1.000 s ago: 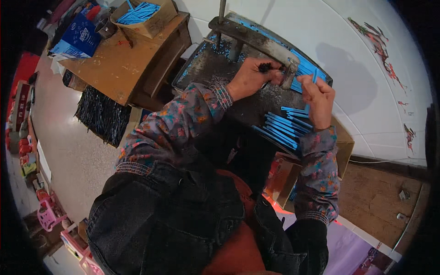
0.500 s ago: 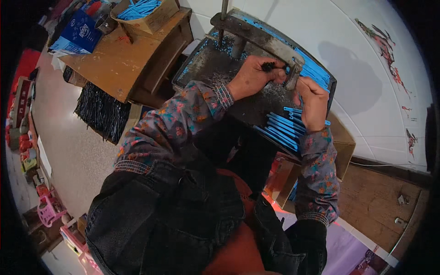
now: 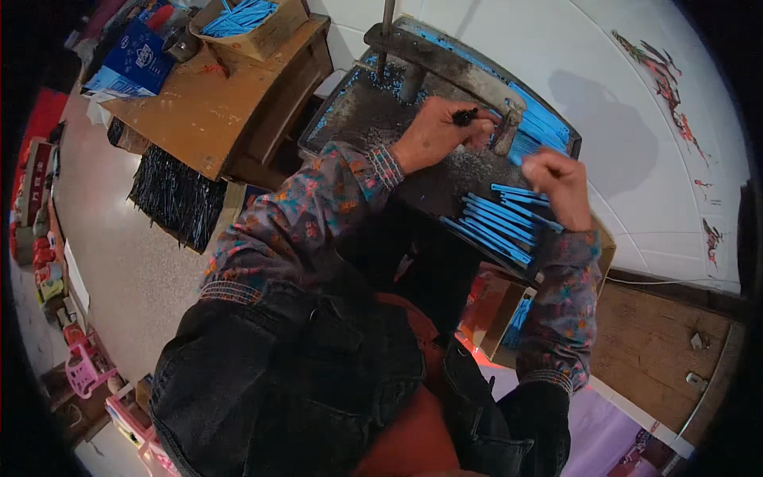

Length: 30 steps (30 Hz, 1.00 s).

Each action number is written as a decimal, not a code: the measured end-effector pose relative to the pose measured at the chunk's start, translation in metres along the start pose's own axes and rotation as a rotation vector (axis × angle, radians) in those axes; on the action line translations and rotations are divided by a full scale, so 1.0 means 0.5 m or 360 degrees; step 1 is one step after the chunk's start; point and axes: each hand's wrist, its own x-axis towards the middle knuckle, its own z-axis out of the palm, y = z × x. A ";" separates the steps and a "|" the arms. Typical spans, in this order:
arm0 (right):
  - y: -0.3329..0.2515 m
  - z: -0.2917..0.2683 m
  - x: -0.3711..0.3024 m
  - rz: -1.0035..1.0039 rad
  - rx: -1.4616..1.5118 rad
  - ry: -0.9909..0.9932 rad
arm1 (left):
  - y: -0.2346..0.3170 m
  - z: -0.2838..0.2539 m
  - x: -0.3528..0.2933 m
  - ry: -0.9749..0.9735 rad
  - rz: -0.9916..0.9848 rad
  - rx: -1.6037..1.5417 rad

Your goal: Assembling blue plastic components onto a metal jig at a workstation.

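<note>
My left hand [image 3: 437,137] is closed beside the metal head [image 3: 507,131] of a bench press, gripping a small black bristly bundle [image 3: 464,118]. To its right my right hand [image 3: 561,181] is closed, with a motion-blurred blue strip [image 3: 520,149] at its fingertips, close to the press head. Below the hands, a row of narrow blue strips [image 3: 497,224] lies on the near right part of the dark worktop [image 3: 429,179]. More blue strips [image 3: 540,119] are piled along the far right edge, behind the press head.
The press arm [image 3: 445,63] spans the worktop from a vertical rod [image 3: 388,32]. At left, a wooden table [image 3: 191,119] bears a cardboard box [image 3: 274,36] of blue strips and a blue carton [image 3: 135,60]. Black strands [image 3: 179,195] are heaped below it. A white wall [image 3: 620,103] stands at right.
My right hand has moved away from the press head, to the right and slightly nearer me, and a blue strip now shows at its fingers. My left hand has stayed almost in place.
</note>
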 end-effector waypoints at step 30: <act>0.100 0.024 -0.039 -0.0720 -0.1184 -0.0010 | -0.004 0.001 -0.003 -0.0054 0.0087 -0.0065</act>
